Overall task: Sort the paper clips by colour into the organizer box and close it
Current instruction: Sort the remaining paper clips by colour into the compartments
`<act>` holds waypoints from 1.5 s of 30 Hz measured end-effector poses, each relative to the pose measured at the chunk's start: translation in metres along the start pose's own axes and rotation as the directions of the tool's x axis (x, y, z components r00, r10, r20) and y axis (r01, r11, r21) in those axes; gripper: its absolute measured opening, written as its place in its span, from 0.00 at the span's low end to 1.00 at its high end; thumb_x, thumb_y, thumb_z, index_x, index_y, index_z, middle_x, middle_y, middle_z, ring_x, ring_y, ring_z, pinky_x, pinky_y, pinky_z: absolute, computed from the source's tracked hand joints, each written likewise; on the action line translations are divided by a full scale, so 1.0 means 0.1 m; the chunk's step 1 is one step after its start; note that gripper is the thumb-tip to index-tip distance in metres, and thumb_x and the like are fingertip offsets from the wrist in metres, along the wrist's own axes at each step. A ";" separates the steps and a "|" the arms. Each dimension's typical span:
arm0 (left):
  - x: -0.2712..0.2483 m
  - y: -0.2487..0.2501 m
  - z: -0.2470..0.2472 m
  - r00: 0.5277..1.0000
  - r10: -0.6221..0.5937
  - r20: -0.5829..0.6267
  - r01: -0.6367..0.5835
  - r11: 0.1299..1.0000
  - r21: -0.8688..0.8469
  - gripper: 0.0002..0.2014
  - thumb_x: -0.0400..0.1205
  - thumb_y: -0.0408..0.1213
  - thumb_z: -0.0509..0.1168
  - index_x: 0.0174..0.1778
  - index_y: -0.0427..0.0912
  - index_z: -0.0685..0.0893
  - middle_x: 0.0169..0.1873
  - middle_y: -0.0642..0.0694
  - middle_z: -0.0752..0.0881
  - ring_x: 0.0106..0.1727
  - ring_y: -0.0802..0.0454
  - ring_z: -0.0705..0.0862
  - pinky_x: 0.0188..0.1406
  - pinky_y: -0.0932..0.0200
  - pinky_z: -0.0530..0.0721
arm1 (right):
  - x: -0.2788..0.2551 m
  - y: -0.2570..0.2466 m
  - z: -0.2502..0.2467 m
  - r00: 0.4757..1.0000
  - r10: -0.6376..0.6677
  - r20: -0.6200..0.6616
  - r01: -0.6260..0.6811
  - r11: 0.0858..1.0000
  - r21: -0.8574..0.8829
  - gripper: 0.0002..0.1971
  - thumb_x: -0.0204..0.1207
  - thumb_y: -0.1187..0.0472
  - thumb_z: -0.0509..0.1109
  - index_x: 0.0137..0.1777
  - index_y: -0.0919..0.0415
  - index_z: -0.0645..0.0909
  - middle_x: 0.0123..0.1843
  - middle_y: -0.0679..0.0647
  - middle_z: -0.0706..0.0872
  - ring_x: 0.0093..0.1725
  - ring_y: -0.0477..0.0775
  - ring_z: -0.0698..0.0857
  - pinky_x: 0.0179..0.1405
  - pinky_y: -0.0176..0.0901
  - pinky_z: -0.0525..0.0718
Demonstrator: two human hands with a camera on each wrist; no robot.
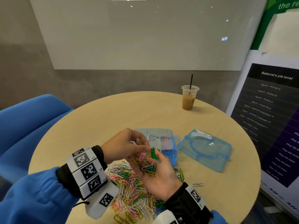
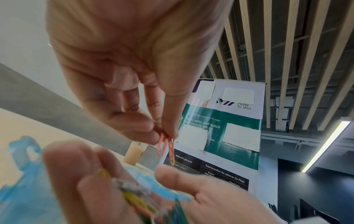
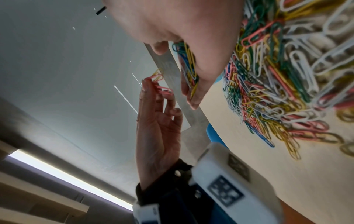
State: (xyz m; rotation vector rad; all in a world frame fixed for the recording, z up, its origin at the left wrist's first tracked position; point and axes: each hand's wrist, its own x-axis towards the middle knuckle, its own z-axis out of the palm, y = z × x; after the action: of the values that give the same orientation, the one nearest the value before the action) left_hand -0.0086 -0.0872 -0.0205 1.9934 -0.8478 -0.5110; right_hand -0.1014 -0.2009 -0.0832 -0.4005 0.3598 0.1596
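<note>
My left hand pinches a few pink paper clips between thumb and fingertips, just above my right palm. My right hand is turned palm up and cupped around a small bunch of mixed clips; the same bunch of mixed clips shows against its fingers. Behind both hands stands the open blue organizer box. Its compartments hold white clips, pink clips, green clips and blue clips. The big mixed pile of clips lies on the table under my wrists.
The box's blue lid lies detached to the right of the box. An iced coffee cup with a straw stands at the far edge of the round wooden table. One stray clip lies right. A blue chair is left, a banner right.
</note>
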 end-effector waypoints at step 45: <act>0.66 0.05 -0.57 0.981 -0.129 0.146 0.039 0.865 0.500 0.05 0.75 0.37 0.77 0.45 0.43 0.94 0.26 0.57 0.88 0.28 0.66 0.83 0.33 0.71 0.80 | -0.01 -0.02 0.03 0.996 0.078 0.032 -0.077 0.996 -0.041 0.36 0.87 0.45 0.54 0.57 0.84 0.82 0.61 0.77 0.84 0.60 0.74 0.86 0.49 0.59 0.90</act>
State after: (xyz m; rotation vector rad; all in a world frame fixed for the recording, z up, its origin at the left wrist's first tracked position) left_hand 0.0713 -0.1048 0.0117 2.4935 -1.0874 -0.5657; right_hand -0.1006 -0.2016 -0.0792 -0.4230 0.3401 0.2494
